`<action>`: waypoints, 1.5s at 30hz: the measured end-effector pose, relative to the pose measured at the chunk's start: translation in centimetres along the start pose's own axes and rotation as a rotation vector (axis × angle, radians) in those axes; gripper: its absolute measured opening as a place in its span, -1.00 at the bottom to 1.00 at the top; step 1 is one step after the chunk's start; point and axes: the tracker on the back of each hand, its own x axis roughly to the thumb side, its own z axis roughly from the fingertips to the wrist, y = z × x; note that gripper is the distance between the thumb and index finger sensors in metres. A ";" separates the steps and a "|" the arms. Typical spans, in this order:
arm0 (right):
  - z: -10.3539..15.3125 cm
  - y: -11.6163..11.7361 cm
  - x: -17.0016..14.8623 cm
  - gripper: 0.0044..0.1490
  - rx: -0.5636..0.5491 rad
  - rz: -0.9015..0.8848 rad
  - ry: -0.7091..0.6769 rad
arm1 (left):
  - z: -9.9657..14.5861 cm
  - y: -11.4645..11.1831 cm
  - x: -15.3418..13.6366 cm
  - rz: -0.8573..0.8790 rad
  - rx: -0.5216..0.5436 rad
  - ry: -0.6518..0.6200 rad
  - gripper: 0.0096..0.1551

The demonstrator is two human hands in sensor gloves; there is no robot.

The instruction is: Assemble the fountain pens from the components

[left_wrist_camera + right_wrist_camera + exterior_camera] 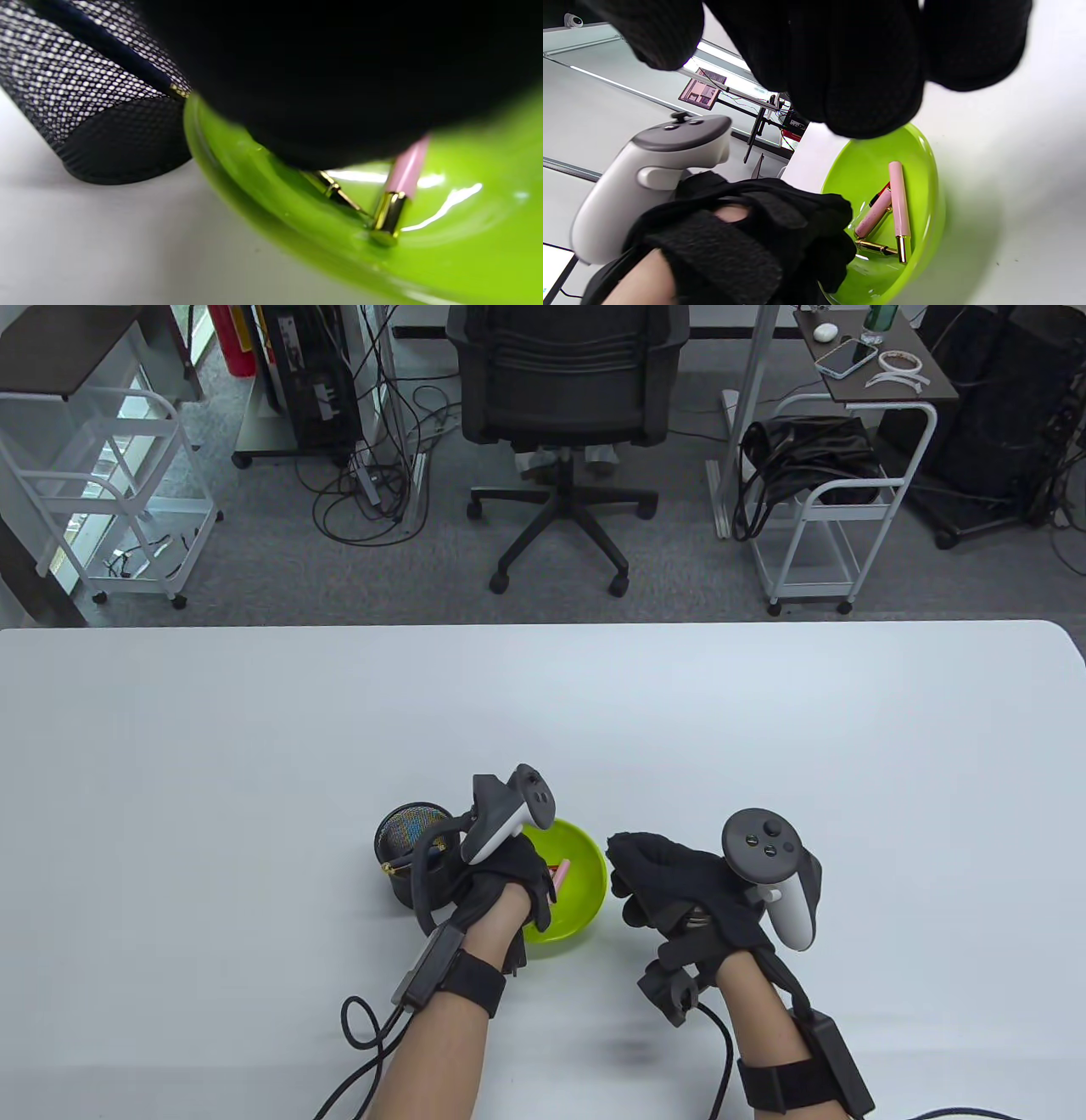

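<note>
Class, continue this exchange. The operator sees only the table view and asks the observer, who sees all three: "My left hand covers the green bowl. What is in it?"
Observer: In the right wrist view the green bowl holds a long pink barrel, a shorter pink piece and a gold nib section.
Operator: Is my left hand gripping one?
Observer: I cannot tell. In the left wrist view the glove hides the upper end of the long pink barrel.
Operator: And the mesh cup?
Observer: The mesh cup stands upright, close against the bowl's rim.
</note>
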 end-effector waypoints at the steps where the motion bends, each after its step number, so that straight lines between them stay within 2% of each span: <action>1: 0.0 0.0 0.0 -0.20 0.002 -0.003 0.001 | -0.2 -0.1 0.3 -0.019 0.003 0.004 -0.40; 10: 0.0 -0.3 0.1 -0.20 0.000 -0.020 -0.005 | -1.5 -0.9 0.9 -0.077 -0.045 0.052 -0.43; 23: 0.0 -0.1 0.1 -0.20 0.009 -0.014 0.008 | -2.0 -1.4 1.4 -0.119 -0.001 0.065 -0.44; 25: 0.0 -0.1 0.1 -0.20 0.009 -0.013 0.010 | -2.0 -1.5 1.6 -0.112 -0.010 0.066 -0.49; 38: -0.1 0.0 0.1 -0.20 0.015 -0.010 0.019 | -2.3 -1.8 1.6 -0.127 0.000 0.000 -0.50; 45: -0.1 0.0 0.1 -0.20 0.017 -0.009 0.026 | -1.4 -0.6 0.7 -0.119 0.049 -0.024 -0.47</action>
